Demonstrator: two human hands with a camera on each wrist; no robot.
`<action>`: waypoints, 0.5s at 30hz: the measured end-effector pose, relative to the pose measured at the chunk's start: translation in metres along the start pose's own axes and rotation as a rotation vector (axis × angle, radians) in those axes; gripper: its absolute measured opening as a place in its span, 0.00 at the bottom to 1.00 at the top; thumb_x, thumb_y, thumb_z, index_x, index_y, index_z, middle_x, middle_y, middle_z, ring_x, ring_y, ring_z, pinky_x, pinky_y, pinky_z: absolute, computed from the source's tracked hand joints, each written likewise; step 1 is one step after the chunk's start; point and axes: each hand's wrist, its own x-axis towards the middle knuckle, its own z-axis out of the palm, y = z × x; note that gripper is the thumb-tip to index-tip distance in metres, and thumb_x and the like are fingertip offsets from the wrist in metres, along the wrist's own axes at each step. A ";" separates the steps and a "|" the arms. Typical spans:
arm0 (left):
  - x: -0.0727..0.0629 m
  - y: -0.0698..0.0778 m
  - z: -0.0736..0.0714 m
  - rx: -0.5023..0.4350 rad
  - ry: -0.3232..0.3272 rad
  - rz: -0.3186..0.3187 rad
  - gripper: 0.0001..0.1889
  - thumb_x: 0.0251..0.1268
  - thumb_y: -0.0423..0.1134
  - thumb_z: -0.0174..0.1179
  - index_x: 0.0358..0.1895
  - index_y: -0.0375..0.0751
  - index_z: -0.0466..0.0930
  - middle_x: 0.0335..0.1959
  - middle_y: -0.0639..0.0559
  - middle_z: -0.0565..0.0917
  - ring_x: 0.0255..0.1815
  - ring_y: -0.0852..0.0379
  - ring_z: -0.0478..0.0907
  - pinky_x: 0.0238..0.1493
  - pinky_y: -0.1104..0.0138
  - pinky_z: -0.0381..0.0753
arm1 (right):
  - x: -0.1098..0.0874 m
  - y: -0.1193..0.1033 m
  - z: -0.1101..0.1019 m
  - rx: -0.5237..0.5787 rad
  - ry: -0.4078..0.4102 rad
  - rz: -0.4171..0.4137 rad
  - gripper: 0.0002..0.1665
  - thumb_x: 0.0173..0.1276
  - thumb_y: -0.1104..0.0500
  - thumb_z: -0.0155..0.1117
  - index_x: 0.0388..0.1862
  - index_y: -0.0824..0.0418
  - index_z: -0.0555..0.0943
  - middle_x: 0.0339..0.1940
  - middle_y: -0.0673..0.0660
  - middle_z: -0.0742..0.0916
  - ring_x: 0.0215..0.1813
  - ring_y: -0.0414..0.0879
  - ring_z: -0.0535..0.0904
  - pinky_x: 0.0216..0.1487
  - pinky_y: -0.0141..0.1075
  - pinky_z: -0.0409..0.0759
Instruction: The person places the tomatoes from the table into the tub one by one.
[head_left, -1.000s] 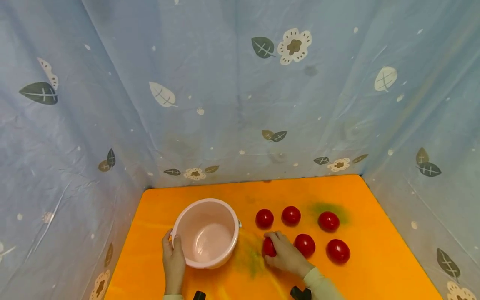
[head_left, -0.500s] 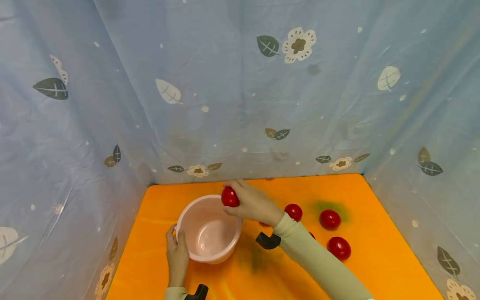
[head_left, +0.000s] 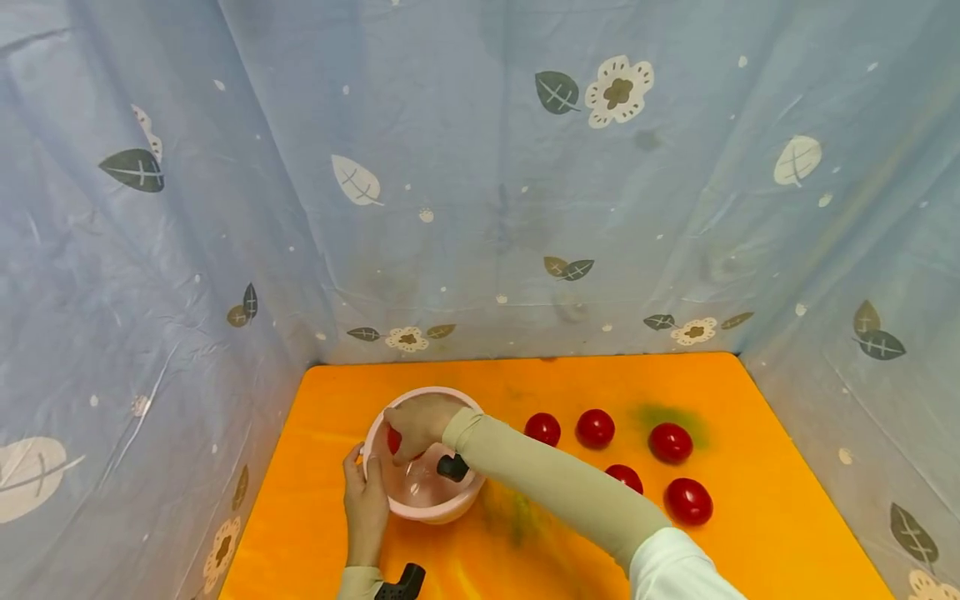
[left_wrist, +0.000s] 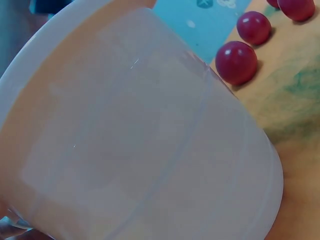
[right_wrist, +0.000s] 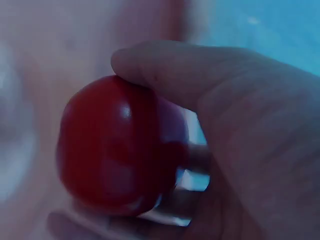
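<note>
A pale pink plastic bucket (head_left: pixel 431 513) stands at the left of the orange tabletop, and its outer wall (left_wrist: pixel 150 130) fills much of the left wrist view. My left hand (head_left: pixel 366 510) grips its left rim, thumb on the near side. My right hand (head_left: pixel 424 420) is down inside the bucket's mouth, holding a glossy red tomato (head_left: pixel 393 439). In the right wrist view, the thumb lies over the top of that tomato (right_wrist: pixel 117 145) and fingers curl beneath it. The bucket's floor is partly hidden by the right hand and forearm.
To the right lie several more tomatoes, among them one at the back (head_left: pixel 596 428) and one at the front right (head_left: pixel 688 502). The right sleeve (head_left: pixel 555 492) partly covers one tomato (head_left: pixel 625 477). A blue patterned curtain (head_left: pixel 495 208) surrounds the table.
My right hand has picked a tomato off the table, carried it left over the bucket's rim and lowered it inside. My left hand keeps its grip on the rim.
</note>
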 end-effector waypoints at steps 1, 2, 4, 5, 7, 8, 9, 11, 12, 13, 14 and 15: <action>0.000 0.000 0.000 0.005 0.006 0.009 0.28 0.83 0.51 0.38 0.75 0.37 0.55 0.71 0.27 0.70 0.66 0.30 0.73 0.69 0.38 0.71 | 0.003 -0.001 0.004 -0.006 -0.012 0.035 0.13 0.62 0.45 0.73 0.36 0.48 0.80 0.28 0.44 0.81 0.29 0.39 0.76 0.33 0.30 0.75; -0.001 0.000 0.000 0.008 0.011 0.015 0.28 0.83 0.51 0.38 0.75 0.37 0.55 0.71 0.28 0.70 0.66 0.30 0.73 0.69 0.38 0.70 | 0.006 -0.002 0.008 -0.021 -0.023 0.066 0.13 0.62 0.43 0.73 0.32 0.48 0.81 0.26 0.44 0.81 0.29 0.40 0.76 0.34 0.31 0.75; -0.001 0.000 0.000 0.016 0.019 0.025 0.27 0.84 0.51 0.39 0.74 0.37 0.56 0.71 0.28 0.70 0.68 0.30 0.72 0.69 0.37 0.69 | 0.010 -0.003 0.017 -0.062 -0.038 0.123 0.15 0.60 0.40 0.73 0.26 0.47 0.82 0.23 0.44 0.81 0.28 0.41 0.77 0.35 0.34 0.76; -0.002 0.001 0.001 0.019 0.021 0.031 0.28 0.84 0.51 0.39 0.74 0.37 0.56 0.72 0.28 0.69 0.68 0.30 0.71 0.70 0.37 0.69 | 0.012 -0.004 0.021 -0.080 -0.036 0.149 0.16 0.59 0.38 0.73 0.25 0.47 0.83 0.23 0.44 0.82 0.28 0.41 0.78 0.37 0.35 0.77; -0.003 0.001 0.001 0.017 0.022 0.038 0.28 0.84 0.51 0.39 0.74 0.36 0.56 0.72 0.28 0.68 0.69 0.30 0.70 0.70 0.37 0.68 | 0.015 -0.004 0.030 -0.112 -0.023 0.184 0.18 0.57 0.36 0.74 0.27 0.48 0.85 0.25 0.45 0.84 0.30 0.42 0.79 0.39 0.38 0.78; -0.003 0.002 0.002 0.016 0.020 0.037 0.28 0.84 0.51 0.39 0.74 0.36 0.56 0.72 0.29 0.68 0.69 0.30 0.70 0.70 0.37 0.68 | 0.016 -0.004 0.035 -0.120 -0.008 0.191 0.19 0.56 0.35 0.75 0.28 0.48 0.86 0.26 0.45 0.84 0.30 0.42 0.79 0.40 0.38 0.78; -0.003 0.002 0.003 0.018 0.023 0.043 0.28 0.84 0.51 0.39 0.74 0.36 0.57 0.72 0.28 0.69 0.68 0.30 0.70 0.70 0.37 0.68 | 0.017 -0.003 0.039 -0.117 -0.001 0.196 0.19 0.55 0.35 0.76 0.28 0.48 0.86 0.26 0.45 0.85 0.30 0.42 0.79 0.39 0.38 0.79; -0.004 0.002 0.004 0.015 0.026 0.045 0.27 0.84 0.50 0.40 0.74 0.36 0.57 0.71 0.28 0.70 0.67 0.31 0.72 0.69 0.38 0.69 | 0.017 0.000 0.046 -0.086 0.002 0.195 0.19 0.54 0.36 0.77 0.26 0.48 0.86 0.23 0.45 0.84 0.28 0.42 0.79 0.36 0.35 0.78; -0.004 0.002 0.005 0.015 0.028 0.046 0.26 0.84 0.50 0.40 0.74 0.37 0.58 0.70 0.28 0.71 0.66 0.31 0.73 0.69 0.38 0.70 | 0.016 0.002 0.049 -0.065 -0.011 0.193 0.19 0.54 0.37 0.77 0.24 0.49 0.85 0.21 0.44 0.83 0.27 0.41 0.78 0.33 0.34 0.77; -0.005 0.002 0.006 0.015 0.030 0.048 0.26 0.83 0.49 0.40 0.74 0.37 0.58 0.69 0.28 0.72 0.65 0.31 0.74 0.68 0.38 0.71 | 0.015 0.004 0.051 -0.034 -0.029 0.188 0.19 0.54 0.38 0.77 0.22 0.49 0.85 0.19 0.44 0.81 0.25 0.41 0.76 0.30 0.32 0.76; -0.005 0.002 0.006 0.018 0.033 0.049 0.26 0.83 0.49 0.40 0.73 0.38 0.59 0.69 0.28 0.73 0.64 0.32 0.75 0.67 0.39 0.72 | 0.013 0.006 0.052 0.015 -0.057 0.185 0.19 0.55 0.39 0.78 0.21 0.50 0.84 0.17 0.45 0.80 0.24 0.41 0.75 0.28 0.31 0.74; -0.006 0.002 0.006 0.020 0.035 0.051 0.25 0.83 0.49 0.40 0.73 0.38 0.59 0.68 0.28 0.74 0.63 0.32 0.76 0.66 0.39 0.74 | 0.012 0.007 0.053 0.037 -0.073 0.184 0.19 0.56 0.40 0.78 0.19 0.51 0.84 0.15 0.45 0.79 0.23 0.41 0.75 0.26 0.30 0.73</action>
